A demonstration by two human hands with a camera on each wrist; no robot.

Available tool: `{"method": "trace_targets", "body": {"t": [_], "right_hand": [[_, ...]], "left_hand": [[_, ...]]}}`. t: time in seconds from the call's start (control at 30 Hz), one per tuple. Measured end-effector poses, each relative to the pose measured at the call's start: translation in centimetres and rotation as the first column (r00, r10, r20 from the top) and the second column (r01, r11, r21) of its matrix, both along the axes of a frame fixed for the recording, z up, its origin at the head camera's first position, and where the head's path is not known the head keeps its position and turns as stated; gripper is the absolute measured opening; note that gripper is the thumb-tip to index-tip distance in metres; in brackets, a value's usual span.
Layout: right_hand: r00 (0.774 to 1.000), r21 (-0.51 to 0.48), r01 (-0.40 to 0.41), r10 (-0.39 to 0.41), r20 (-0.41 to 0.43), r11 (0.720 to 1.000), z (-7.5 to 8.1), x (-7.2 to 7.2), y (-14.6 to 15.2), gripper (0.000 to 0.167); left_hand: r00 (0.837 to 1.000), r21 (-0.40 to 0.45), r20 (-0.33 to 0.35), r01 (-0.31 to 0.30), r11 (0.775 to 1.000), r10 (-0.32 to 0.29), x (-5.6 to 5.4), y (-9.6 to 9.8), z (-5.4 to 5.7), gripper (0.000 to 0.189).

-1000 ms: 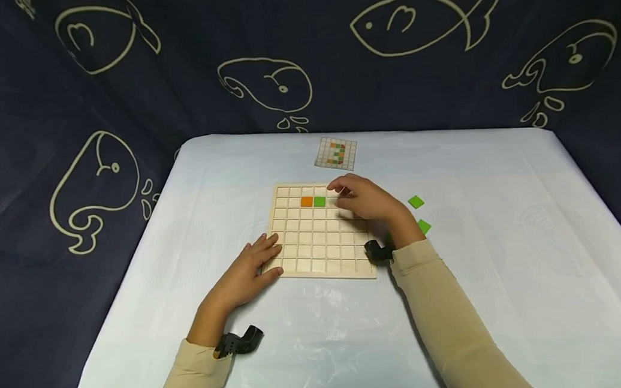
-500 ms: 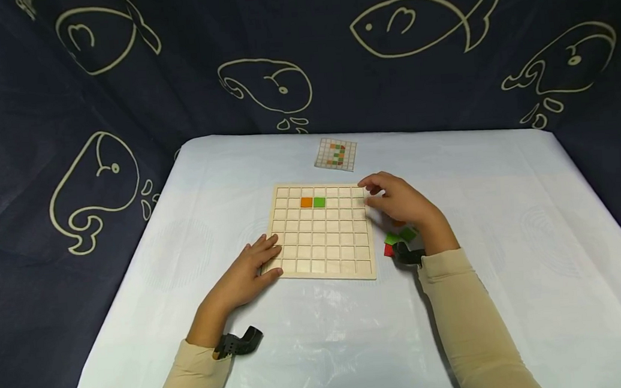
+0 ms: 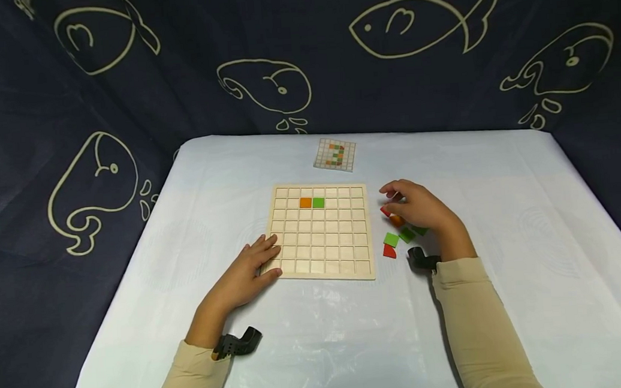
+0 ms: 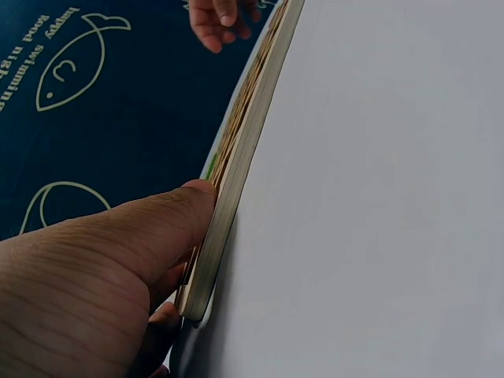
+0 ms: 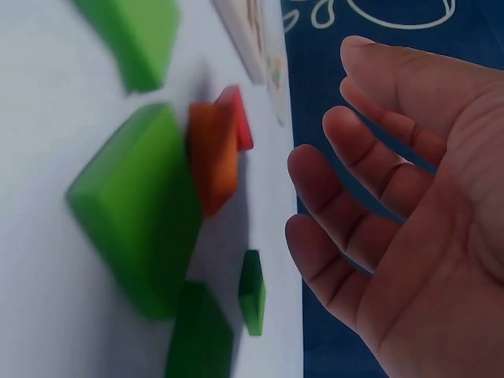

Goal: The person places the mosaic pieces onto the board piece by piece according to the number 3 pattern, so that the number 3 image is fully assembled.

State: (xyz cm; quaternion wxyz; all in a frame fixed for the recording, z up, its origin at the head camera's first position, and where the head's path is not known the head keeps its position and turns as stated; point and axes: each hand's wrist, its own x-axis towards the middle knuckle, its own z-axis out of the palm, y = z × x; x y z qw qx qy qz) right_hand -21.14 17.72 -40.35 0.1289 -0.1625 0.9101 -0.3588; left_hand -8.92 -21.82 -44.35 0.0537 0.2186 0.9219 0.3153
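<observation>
A pale wooden grid board (image 3: 324,236) lies mid-table, holding an orange square tile (image 3: 306,203) and a green square tile (image 3: 318,203) side by side in its second row. My left hand (image 3: 244,272) rests on the board's near left corner, fingers spread; the left wrist view shows its thumb (image 4: 177,224) along the edge. My right hand (image 3: 422,205) hovers right of the board over loose tiles, fingers loosely bent, nothing in them in the right wrist view. Beneath and beside it lie an orange tile (image 5: 211,153), red tiles (image 3: 389,251) and several green tiles (image 5: 146,213).
Beyond the board lies a small card (image 3: 335,155) printed with a grid and a coloured pattern. A white cloth (image 3: 299,339) covers the table. Behind it hangs a dark blue curtain (image 3: 331,30) with fish and whale drawings.
My right hand has moved right, from over the board's upper part to above the loose tiles, uncovering the board's right side. My left hand has stayed in place.
</observation>
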Motion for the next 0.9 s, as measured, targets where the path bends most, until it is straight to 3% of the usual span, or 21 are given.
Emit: {"method": "trace_targets", "body": {"t": [0.57, 0.9], "right_hand": [[0.999, 0.03, 0.021, -0.022, 0.032, 0.999, -1.6, 0.4, 0.7, 0.03], [1.0, 0.094, 0.024, -0.025, 0.01, 0.995, -2.0, 0.3, 0.2, 0.031]], "left_hand": [[1.0, 0.002, -0.001, 0.005, 1.0, -0.005, 0.0, 0.0, 0.0, 0.055], [1.0, 0.006, -0.004, 0.002, 1.0, -0.002, 0.1, 0.0, 0.0, 0.055]]}}
